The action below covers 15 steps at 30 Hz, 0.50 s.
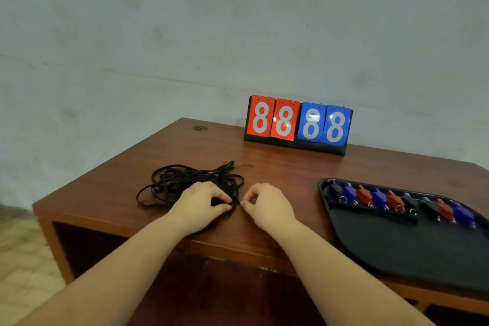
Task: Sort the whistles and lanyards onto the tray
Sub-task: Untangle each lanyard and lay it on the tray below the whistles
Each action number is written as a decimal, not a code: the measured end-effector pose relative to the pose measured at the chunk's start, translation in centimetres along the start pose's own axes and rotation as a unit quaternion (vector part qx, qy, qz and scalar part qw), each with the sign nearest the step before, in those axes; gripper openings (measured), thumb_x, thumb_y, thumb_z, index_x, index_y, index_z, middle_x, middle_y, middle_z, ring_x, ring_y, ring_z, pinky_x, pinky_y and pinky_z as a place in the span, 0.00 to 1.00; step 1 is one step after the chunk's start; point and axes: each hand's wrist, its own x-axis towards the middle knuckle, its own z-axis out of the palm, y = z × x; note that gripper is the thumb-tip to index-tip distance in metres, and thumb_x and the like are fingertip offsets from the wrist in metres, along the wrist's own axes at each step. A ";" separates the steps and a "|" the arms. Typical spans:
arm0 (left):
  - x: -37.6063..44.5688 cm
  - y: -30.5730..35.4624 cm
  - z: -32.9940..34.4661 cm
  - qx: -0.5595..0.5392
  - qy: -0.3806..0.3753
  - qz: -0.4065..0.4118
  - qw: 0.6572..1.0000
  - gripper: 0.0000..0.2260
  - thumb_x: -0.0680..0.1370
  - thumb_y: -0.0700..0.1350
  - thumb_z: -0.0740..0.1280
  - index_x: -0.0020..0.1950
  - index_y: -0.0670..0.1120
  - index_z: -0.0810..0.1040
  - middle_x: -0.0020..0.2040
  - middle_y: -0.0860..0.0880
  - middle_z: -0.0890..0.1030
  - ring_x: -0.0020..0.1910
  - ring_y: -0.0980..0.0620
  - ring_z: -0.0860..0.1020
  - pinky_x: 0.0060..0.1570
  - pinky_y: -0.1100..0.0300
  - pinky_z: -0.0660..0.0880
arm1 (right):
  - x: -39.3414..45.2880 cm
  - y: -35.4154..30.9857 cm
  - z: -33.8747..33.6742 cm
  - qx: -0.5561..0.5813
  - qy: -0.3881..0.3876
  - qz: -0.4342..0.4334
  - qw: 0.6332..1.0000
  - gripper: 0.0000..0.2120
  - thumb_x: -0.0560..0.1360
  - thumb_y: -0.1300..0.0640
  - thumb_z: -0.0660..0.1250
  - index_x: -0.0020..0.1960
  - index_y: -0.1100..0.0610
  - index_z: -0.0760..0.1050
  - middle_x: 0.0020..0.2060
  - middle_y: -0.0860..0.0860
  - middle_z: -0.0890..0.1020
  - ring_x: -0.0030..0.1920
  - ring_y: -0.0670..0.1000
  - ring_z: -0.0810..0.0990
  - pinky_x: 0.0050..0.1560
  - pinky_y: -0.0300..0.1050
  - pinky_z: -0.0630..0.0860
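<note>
Whistles (397, 200) line my tray (397, 246); tangled lanyards (185, 180) remain outside, my left hand (201, 206) and right hand (267, 206) pinching one strand.

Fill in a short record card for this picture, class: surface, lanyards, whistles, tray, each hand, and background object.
surface: brown wooden table
lanyards: tangled black pile, left of the tray, on the table
whistles: row of red, blue and black whistles along the tray's far side
tray: black tray, near part bare
left hand: grip pinching a lanyard strand
right hand: pinching the same spot
background object: flip scoreboard reading 88 88
</note>
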 end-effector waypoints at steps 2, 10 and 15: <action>0.2 -0.4 -0.3 -0.003 0.006 -0.011 1.000 0.06 0.74 0.53 0.69 0.50 0.57 0.82 0.55 0.56 0.79 0.60 0.53 0.73 0.65 0.51 0.68 | 0.1 0.2 -0.4 -0.013 -0.012 -0.005 1.000 0.04 0.76 0.51 0.64 0.46 0.50 0.76 0.50 0.49 0.78 0.51 0.51 0.77 0.49 0.45 0.74; 0.5 -0.9 -1.7 -0.031 0.022 -0.035 0.999 0.02 0.75 0.49 0.69 0.45 0.58 0.80 0.55 0.56 0.78 0.59 0.54 0.73 0.63 0.54 0.69 | -1.1 3.5 -3.8 -0.073 -0.067 0.017 0.995 0.08 0.77 0.55 0.63 0.56 0.52 0.75 0.54 0.51 0.78 0.52 0.52 0.78 0.54 0.45 0.75; 0.8 2.8 -1.3 0.006 0.115 0.013 0.993 0.08 0.77 0.52 0.65 0.55 0.56 0.78 0.56 0.56 0.77 0.59 0.53 0.72 0.62 0.56 0.67 | -1.9 4.2 -5.0 -0.115 -0.099 0.016 0.988 0.06 0.78 0.56 0.62 0.53 0.53 0.75 0.55 0.52 0.78 0.53 0.52 0.77 0.55 0.44 0.74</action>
